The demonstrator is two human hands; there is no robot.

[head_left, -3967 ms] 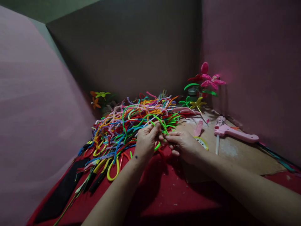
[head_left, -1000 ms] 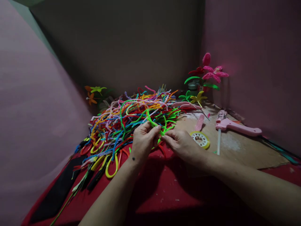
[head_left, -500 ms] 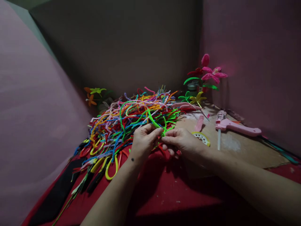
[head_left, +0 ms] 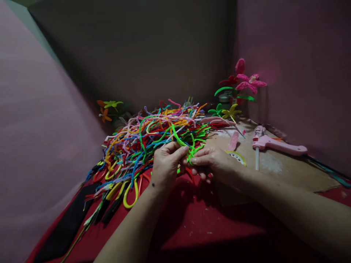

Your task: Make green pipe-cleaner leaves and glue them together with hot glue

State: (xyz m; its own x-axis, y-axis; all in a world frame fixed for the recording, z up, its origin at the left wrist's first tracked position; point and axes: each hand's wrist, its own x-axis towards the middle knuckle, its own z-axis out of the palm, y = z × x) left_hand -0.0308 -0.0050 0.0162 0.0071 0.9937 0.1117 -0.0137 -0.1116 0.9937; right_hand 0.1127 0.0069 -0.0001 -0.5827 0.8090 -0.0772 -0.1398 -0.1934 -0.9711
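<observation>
Stems (head_left: 193, 150), fuzzy and bright green, cross each other in front of the big, messy pile (head_left: 156, 128) of colored fuzzy sticks. The left hand (head_left: 168, 160) is nearly closed and pinches a green one with its thumb and finger. The right hand (head_left: 212, 162) is just beside it, pinching the green bits with its fingertips. A yellow and white wheel (head_left: 239, 157) peeks out behind the right hand. The pink glue gun (head_left: 276, 144) lies on the brown cardboard (head_left: 298, 173). Red cloth (head_left: 203, 226) covers the worktop, and a pink flower (head_left: 251, 84) stands at the back.
</observation>
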